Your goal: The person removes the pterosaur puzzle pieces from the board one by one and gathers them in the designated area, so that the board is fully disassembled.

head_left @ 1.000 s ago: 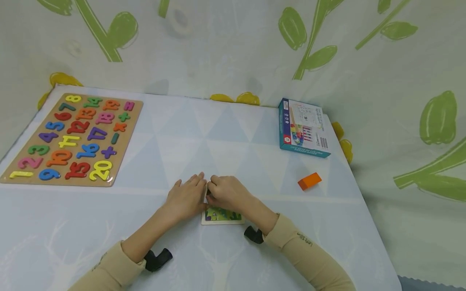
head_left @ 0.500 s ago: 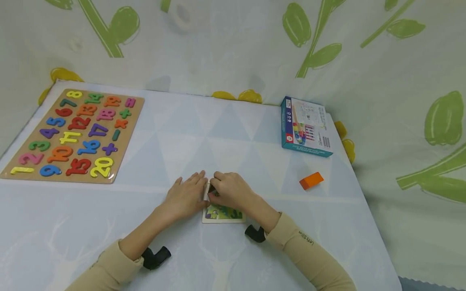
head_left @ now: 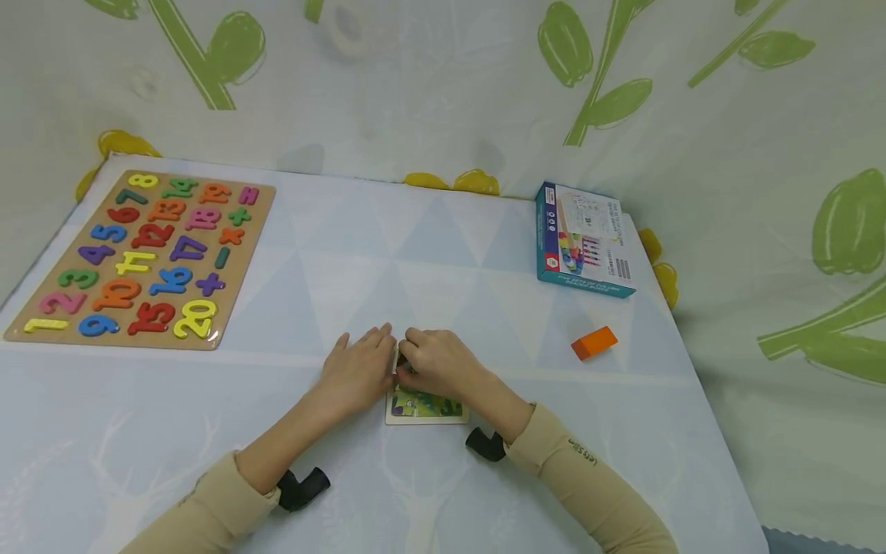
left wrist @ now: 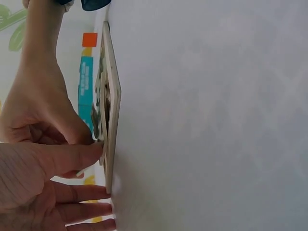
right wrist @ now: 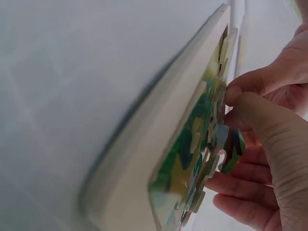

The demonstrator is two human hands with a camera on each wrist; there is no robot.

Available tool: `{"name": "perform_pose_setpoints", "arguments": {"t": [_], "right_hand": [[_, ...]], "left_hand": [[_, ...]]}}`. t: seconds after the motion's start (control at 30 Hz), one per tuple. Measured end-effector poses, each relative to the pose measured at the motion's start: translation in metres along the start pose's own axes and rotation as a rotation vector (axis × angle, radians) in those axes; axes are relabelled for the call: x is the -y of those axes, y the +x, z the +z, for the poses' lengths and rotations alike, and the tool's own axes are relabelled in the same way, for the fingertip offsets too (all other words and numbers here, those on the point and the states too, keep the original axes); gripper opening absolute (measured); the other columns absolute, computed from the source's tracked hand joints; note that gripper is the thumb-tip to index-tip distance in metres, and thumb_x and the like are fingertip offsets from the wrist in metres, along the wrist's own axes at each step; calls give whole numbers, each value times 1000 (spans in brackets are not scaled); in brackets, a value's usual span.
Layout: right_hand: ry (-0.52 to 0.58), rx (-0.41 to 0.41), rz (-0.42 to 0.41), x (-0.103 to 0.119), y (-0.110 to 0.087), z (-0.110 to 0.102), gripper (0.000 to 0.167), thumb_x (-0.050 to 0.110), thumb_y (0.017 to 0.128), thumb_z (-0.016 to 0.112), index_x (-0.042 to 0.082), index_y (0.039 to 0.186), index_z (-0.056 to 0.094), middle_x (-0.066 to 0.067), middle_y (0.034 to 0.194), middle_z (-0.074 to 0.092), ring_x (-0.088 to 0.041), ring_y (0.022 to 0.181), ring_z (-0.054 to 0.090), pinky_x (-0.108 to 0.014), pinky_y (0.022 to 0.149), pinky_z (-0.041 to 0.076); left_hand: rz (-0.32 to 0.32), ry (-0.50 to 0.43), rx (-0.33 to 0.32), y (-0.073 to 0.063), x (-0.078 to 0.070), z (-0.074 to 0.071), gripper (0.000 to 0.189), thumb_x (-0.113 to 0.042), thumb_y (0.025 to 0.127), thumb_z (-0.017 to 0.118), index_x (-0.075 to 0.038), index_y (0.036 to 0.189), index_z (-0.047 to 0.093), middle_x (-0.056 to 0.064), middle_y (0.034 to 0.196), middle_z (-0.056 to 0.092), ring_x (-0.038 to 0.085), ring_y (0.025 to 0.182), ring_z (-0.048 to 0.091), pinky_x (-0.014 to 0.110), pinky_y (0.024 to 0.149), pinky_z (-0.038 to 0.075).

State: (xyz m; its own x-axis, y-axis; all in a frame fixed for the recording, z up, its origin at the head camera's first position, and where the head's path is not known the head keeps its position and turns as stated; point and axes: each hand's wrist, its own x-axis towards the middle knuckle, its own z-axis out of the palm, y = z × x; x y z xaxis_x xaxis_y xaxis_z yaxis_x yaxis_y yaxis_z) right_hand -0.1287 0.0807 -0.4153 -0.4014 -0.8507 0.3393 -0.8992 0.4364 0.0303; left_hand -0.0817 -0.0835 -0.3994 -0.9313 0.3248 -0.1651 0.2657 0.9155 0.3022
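Left hand (head_left: 354, 373): fingers straight, thumb on puzzle (head_left: 431, 409)
Right hand (head_left: 441, 360): fingers curled, apparently pinching a piece (right wrist: 234, 150)
Puzzle: flat on tabletop (head_left: 374, 485)

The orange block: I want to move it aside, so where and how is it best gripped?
Probably by its two long sides, near the middle, coming from above: the orange block lies flat, longer than it is wide, with nothing touching it. The right hand is the nearer one.
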Motion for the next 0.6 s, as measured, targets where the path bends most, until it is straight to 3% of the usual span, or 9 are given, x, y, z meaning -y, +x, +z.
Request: {"name": "perform_pose_setpoints", "arguments": {"t": [0.23,0.4,0.6], "right_hand": [[57,-42,32,1,-3,5,13,17,75,74,9,73,64,2,66,53,-5,51,45,-17,48,40],[10,-111,-16,1,-3,4,15,17,75,75,6,81,67,0,72,58,-6,55,53,-16,52,46],[22,-203,85,-2,4,-6,18,19,72,78,5,81,70,-1,73,63,-7,54,57,-17,52,48]], "left_hand": [[1,11,-4,2,-1,-1,43,-25,87,70,0,119,57,19,142,50,34,130,50,64,103,36],[-4,7,5,2,-1,-3,43,-24,87,71,1,120,58,19,142,50,34,131,49,65,104,35],[-4,10,0,2,-1,-2,44,-25,85,72,0,119,58,19,142,49,34,131,49,65,105,34]]}}
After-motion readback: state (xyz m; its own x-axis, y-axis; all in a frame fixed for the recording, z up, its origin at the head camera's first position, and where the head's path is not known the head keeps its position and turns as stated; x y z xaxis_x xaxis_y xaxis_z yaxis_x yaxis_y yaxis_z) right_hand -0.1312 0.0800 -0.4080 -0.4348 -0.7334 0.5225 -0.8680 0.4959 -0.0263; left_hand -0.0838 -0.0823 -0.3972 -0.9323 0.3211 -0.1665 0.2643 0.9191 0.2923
